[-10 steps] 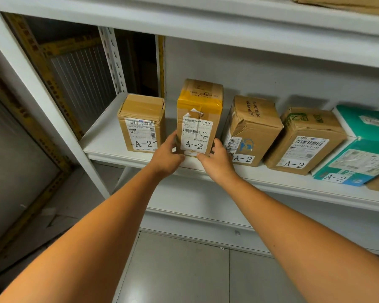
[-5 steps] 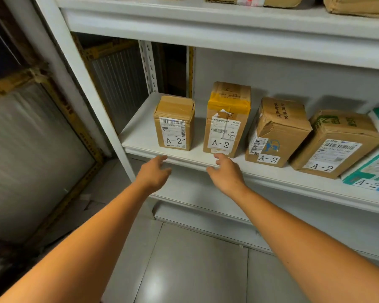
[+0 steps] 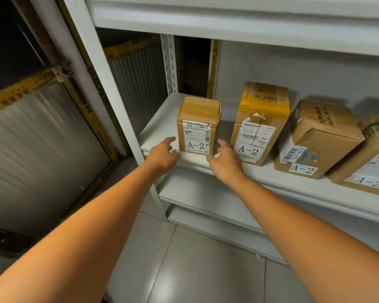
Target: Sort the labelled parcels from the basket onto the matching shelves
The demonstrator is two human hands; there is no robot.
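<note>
Left grip: released, fingers loosely spread, holding nothing. It sits at the front lip of the white metal shelf board, just beside the lower left corner of the small upright brown cardboard parcel labelled A-2. Contact with the parcel cannot be confirmed.

Right grip: released, fingers spread, holding nothing. Its fingers point into the gap to the right of the small parcel, and the thumb lies in front of the parcel's lower right corner.

The small parcel stands near the front edge at the left end of the shelf board. Bare board remains to its left, up to the white slanted upright post, and behind it.

To the right, apart from it, stands a taller brown parcel with yellow tape, also marked A-2. Next comes a tilted brown carton with handwriting on top, leaning against a fourth brown parcel. Both read A-2.

The fourth parcel is cut off by the right frame edge. The fine print on all shipping labels is illegible. The white upper shelf hides the back wall's top.
</note>
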